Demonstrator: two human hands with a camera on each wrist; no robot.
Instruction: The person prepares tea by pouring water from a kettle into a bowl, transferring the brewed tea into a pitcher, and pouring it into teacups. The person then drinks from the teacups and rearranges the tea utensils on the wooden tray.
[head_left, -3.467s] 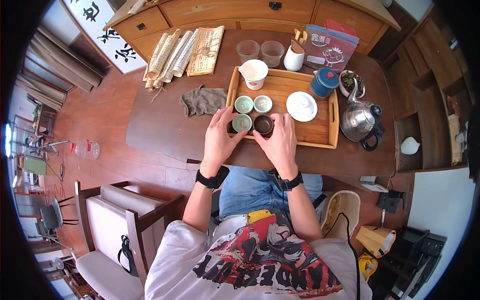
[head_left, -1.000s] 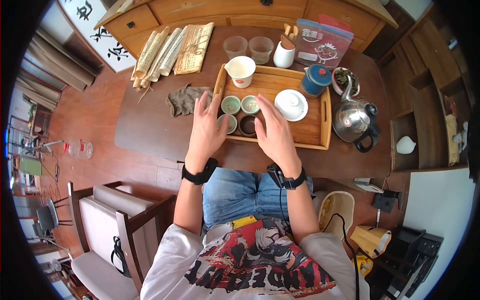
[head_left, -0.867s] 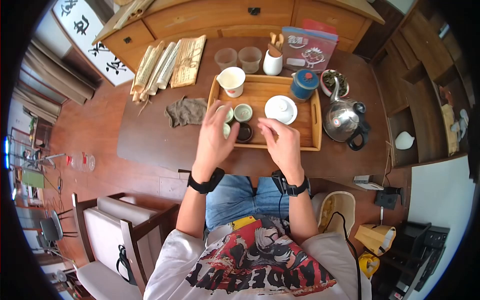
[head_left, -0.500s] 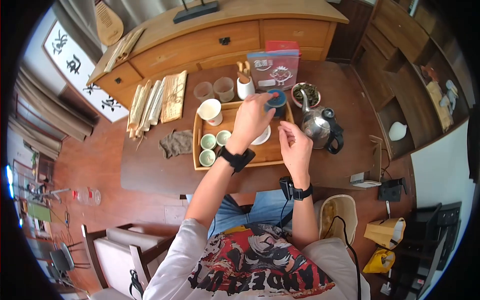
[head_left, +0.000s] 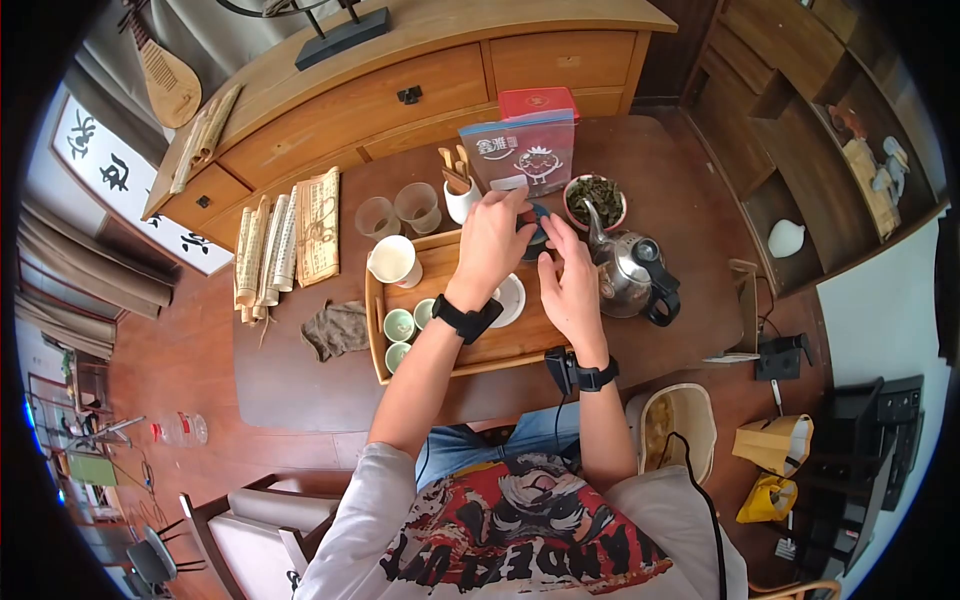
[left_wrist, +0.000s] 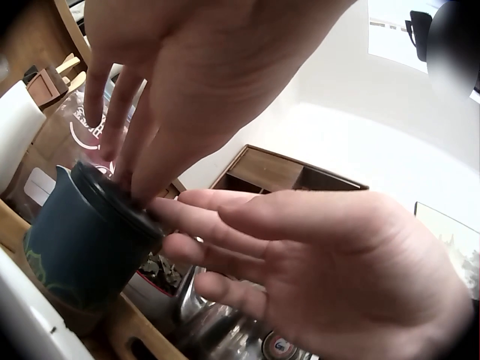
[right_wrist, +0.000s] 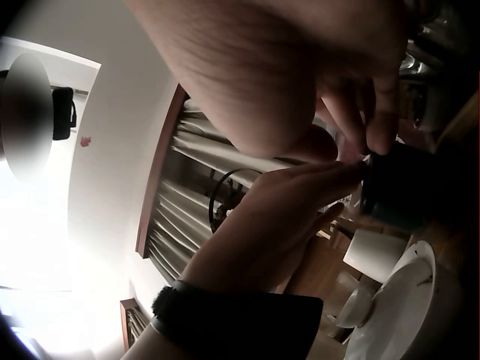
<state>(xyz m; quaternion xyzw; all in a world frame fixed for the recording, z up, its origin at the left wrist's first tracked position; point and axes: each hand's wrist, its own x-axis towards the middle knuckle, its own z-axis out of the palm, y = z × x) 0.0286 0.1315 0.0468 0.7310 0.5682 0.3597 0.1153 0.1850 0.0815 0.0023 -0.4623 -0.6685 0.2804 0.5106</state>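
A dark blue spouted tea pot (left_wrist: 82, 240) with a red-knobbed lid stands at the tray's far right corner. My left hand (head_left: 490, 245) reaches over it from above, fingers fairly straight down at the lid (left_wrist: 116, 199). Between thumb and forefinger in the head view, part of the red knob shows. Beside the pot, my right hand (head_left: 573, 290) extends straight fingers towards its upper rim, palm turned to it. A white lidded bowl (head_left: 511, 300) sits in front, partly covered by my left wrist. Several pale green cups (head_left: 399, 325) stand at the tray's left.
The wooden tray (head_left: 500, 350) also bears a white pitcher (head_left: 394, 264). A steel kettle (head_left: 632, 275) and a bowl of tea leaves (head_left: 596, 200) stand close on the right. Behind are a tool holder (head_left: 460, 203), two glasses (head_left: 417, 208) and a printed bag (head_left: 520, 155).
Both hands have left the small cups, where they were grouped around them, and moved right and away to the blue pot. The left hand now reaches across the tray. The head view has shifted.
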